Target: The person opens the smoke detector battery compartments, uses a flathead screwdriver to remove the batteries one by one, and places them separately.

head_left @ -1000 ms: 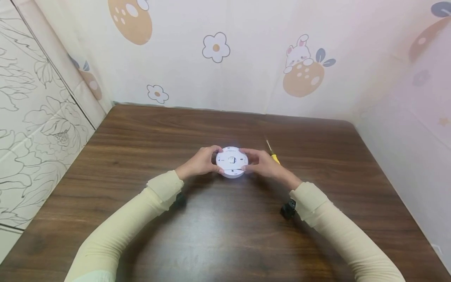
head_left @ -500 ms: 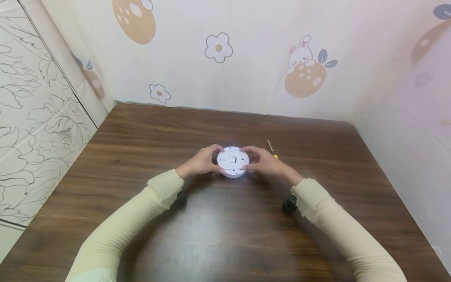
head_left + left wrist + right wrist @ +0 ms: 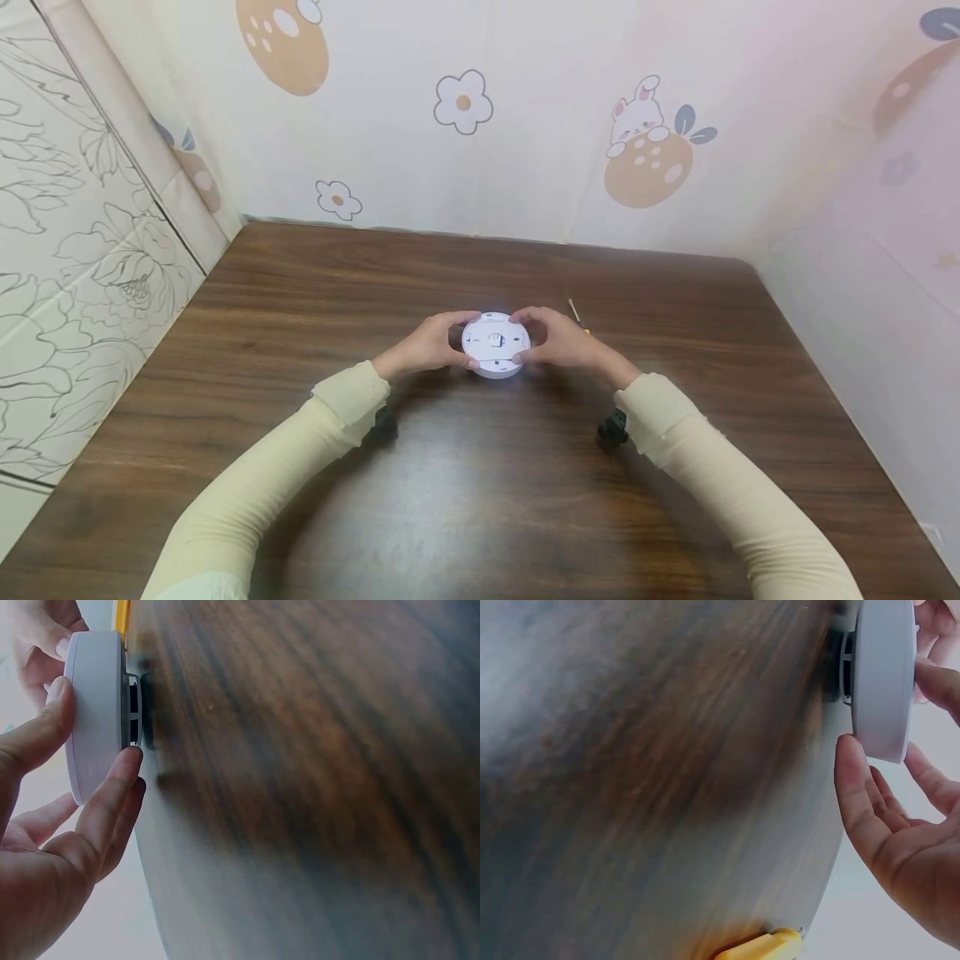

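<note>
A round white smoke detector (image 3: 496, 342) lies between the two hands, its flat slotted back plate facing up. In the left wrist view its smooth side wall (image 3: 97, 712) and a slatted vent ring (image 3: 135, 709) show, the vent side toward the table. My left hand (image 3: 431, 342) grips the left edge, thumb on the near part of the rim and fingers on the far part and underside. Opposite it, my right hand (image 3: 562, 340) holds the right edge the same way. In the right wrist view, a fingertip (image 3: 850, 746) touches the underside beside the vent.
A screwdriver (image 3: 574, 312) with a yellow handle (image 3: 769, 946) lies on the brown wooden table (image 3: 450, 500), partly behind the right hand. Small black cameras (image 3: 612, 429) sit under the wrists. A patterned wall covering (image 3: 525, 167) rises behind the table.
The detector stays in nearly the same place with both hands round it. The right hand's fingers are more arched, and less of the screwdriver's yellow handle shows. The head view has shifted slightly.
</note>
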Demonstrator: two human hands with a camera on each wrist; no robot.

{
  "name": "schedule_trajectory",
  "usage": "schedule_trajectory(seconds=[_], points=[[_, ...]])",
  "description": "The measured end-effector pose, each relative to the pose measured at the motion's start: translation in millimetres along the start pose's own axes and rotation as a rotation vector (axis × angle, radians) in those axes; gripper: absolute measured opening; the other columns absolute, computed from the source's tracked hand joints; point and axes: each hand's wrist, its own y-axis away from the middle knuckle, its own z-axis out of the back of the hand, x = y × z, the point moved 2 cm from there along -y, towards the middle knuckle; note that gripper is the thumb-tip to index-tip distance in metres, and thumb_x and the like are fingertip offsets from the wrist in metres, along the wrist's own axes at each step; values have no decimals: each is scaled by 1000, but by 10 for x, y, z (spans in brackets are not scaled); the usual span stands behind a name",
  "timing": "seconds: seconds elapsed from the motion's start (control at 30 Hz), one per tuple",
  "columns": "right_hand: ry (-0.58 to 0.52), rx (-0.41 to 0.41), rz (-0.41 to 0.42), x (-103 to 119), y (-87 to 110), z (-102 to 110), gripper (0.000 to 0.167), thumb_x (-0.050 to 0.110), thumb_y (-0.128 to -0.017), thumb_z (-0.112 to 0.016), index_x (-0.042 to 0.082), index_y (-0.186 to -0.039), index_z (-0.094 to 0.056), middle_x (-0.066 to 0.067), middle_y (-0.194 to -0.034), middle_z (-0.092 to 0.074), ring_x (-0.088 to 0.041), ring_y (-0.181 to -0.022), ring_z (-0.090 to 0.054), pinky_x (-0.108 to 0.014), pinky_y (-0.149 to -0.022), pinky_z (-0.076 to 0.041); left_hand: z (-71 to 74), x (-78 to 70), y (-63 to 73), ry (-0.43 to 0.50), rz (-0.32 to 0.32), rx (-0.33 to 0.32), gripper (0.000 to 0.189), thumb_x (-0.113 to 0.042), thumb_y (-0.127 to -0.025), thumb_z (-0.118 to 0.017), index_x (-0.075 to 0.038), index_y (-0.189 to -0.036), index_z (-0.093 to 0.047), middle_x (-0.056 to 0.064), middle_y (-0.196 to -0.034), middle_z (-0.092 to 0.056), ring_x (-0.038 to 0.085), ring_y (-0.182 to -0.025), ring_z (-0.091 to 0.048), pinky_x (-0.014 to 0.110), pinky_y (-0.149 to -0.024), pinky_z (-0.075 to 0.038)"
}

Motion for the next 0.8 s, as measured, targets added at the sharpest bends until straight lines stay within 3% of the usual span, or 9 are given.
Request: schedule_trajectory(seconds=[0.27, 0.6, 0.8], points=[[55, 11, 9, -1, -86, 38, 60, 19, -74, -84, 0, -122, -54, -15, -110, -51, -27, -94, -51, -38, -82, -50, 0, -8, -12, -18, 32, -1, 81, -15, -73, -84, -3, -142, -43, 14, -141, -47, 27, -127, -43, 44, -109, -34], [12, 49, -35, 16, -127, 62, 61, 16, -72, -85, -1, -121, -52, -12, -97, -52, -26, -89, -48, -33, -75, -44, -3, -9, -13, -15, 34, -7, 80, -15, -73, -84, -2, -142, -44, 15, -140, -48, 28, -126, -44, 45, -108, -35], [-30, 30, -38, 25, -123, 75, 50, 12, -77, -81, -2, -117, -55, -12, -94, -52, -25, -86, -47, -30, -72, -43, -6, -9, -9, -15, 29, -11, 81, -14, -72, -85, -2, -141, -44, 15, -139, -49, 28, -122, -47, 44, -106, -38]])
